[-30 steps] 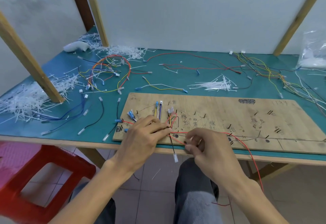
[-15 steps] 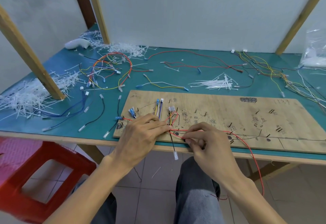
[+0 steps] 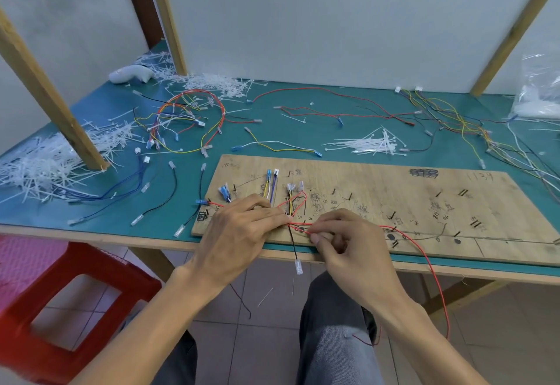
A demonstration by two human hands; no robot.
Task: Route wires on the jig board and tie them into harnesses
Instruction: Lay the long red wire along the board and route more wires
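Note:
A wooden jig board [image 3: 378, 199] with pegs and pen marks lies at the table's front edge. Several short wires with blue and white connectors run from its left part into a bundle [image 3: 289, 202]. My left hand [image 3: 239, 233] lies flat over the bundle's left side, fingertips pressing the wires where they meet. My right hand [image 3: 348, 239] pinches a long red wire [image 3: 424, 254] just right of that spot. The red wire crosses the board and hangs off the table to the right. A black wire [image 3: 294, 248] with a white connector dangles over the front edge.
Loose white cable ties [image 3: 368, 143] lie behind the board, with bigger heaps [image 3: 45, 160] at the left. A tied harness [image 3: 191, 121] and loose wires [image 3: 448, 118] spread over the green mat. A wooden post [image 3: 51, 102] stands at the left. A red stool [image 3: 69, 303] is below.
My right hand has risen from the table's front edge onto the board and now pinches the red wire close to my left fingertips. The left hand has barely moved.

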